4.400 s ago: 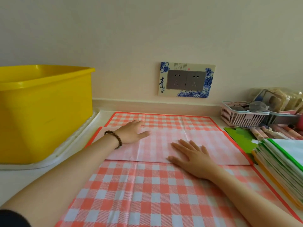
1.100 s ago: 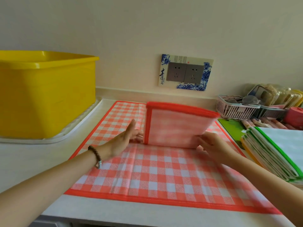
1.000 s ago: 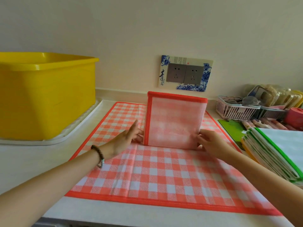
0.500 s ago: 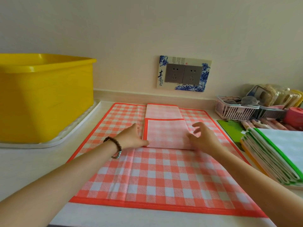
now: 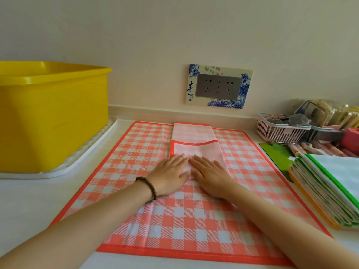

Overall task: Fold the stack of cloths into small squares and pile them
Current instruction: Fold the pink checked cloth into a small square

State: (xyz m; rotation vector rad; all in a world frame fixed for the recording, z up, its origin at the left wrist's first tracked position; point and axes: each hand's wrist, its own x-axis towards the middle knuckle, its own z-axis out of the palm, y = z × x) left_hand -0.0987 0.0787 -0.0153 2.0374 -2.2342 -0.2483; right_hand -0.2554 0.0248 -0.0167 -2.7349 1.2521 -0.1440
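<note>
My left hand (image 5: 168,174) and right hand (image 5: 210,174) lie flat, palms down and fingers spread, side by side on the near half of the pale pink checked folded cloth (image 5: 198,150); neither grips anything. The folded cloth sits mid-back on the big orange-and-white checked cloth with an orange border (image 5: 174,214), its far flap reaching that cloth's back edge. Open checked cloth lies on both sides and in front of my hands. Half a second ago my hands were at the fold's outer edges; now they meet over its middle. The white countertop (image 5: 25,202) carries a yellow plastic tub (image 5: 50,117) at left and a stack of green-edged cloths (image 5: 330,187) at right, close to the orange border.
</note>
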